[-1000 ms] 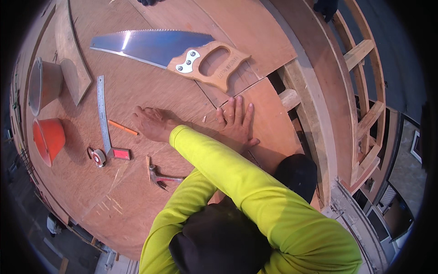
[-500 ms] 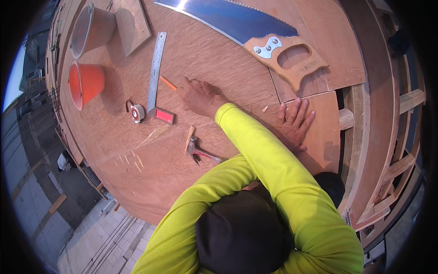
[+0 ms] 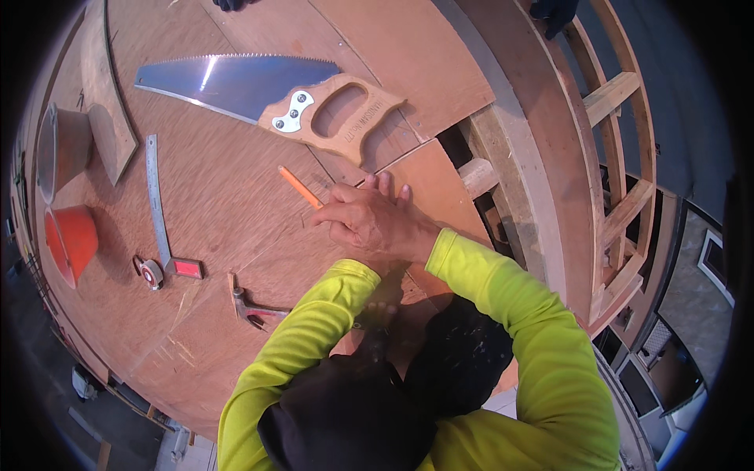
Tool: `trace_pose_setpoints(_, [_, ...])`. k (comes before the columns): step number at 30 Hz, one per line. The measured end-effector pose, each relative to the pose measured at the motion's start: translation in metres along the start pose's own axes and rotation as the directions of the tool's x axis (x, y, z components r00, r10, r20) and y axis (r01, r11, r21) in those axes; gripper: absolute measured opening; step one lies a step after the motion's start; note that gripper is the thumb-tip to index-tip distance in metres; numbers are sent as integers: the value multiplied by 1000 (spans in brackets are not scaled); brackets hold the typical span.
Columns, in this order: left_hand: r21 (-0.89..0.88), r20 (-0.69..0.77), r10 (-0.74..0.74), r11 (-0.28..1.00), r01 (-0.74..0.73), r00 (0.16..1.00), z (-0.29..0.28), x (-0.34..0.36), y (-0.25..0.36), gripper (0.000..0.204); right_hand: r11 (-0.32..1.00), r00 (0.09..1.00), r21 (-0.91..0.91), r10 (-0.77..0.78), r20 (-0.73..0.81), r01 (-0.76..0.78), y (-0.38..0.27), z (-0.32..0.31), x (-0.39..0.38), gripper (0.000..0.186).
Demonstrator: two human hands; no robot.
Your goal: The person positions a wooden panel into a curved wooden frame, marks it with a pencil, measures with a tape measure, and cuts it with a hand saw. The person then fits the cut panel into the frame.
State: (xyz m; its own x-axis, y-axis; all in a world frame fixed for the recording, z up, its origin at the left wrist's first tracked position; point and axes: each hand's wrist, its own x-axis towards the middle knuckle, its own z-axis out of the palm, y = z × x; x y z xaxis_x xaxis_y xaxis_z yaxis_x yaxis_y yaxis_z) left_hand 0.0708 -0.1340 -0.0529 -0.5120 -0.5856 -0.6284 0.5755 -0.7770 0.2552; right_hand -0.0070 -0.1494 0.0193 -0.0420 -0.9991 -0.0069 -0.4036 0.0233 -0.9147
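My right hand [image 3: 367, 218] is closed on an orange pencil [image 3: 298, 186], which points away to the far left, low over the plywood. It lies across my left hand [image 3: 385, 182], hiding most of it. Only the left fingertips show past it, stretched out by the edge of a smaller wooden panel [image 3: 428, 179]. Just beyond both hands is a handsaw [image 3: 236, 82] with a wooden handle, lying flat. A claw hammer [image 3: 253, 310] rests left of my left sleeve. Farther left lie a try square [image 3: 157, 208] with a red-faced stock and a tape measure [image 3: 149, 272].
An orange bucket [image 3: 72, 239] and a greyish bucket [image 3: 67, 149] stand at the far left beside a loose board [image 3: 110, 102]. On the right, an open gap borders a wooden frame [image 3: 613, 98]. Another person's dark-gloved hand [image 3: 554, 14] shows at the top right.
My right hand, with the pencil, has moved from near the try square to over my left hand, close to the saw handle. The whole view has shifted, so the tools appear farther left.
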Motion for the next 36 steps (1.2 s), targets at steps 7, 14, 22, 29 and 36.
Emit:
trace_pose_setpoints(7, [370,383,-382,-771,-518,841,6,-20,29,111,986,973,74,160,-168,-149,-3,-87,-97,44])
trace_pose_setpoints(14, [351,265,-387,-814,-463,883,11,-17,26,127,965,768,230,239,-594,-123,8,-115,-133,13])
trace_pose_setpoints(22, [380,283,-384,-796,-470,879,8,-17,28,128,972,700,143,234,-675,-187,32,-111,-128,19])
trace_pose_setpoints(29, [384,309,-374,-792,-475,874,9,-16,28,126,965,910,-205,67,-409,-163,55,-103,-112,15])
trace_pose_setpoints(36, [377,377,-358,-783,-495,854,4,-16,29,124,973,857,53,224,-465,-225,77,-94,-95,18])
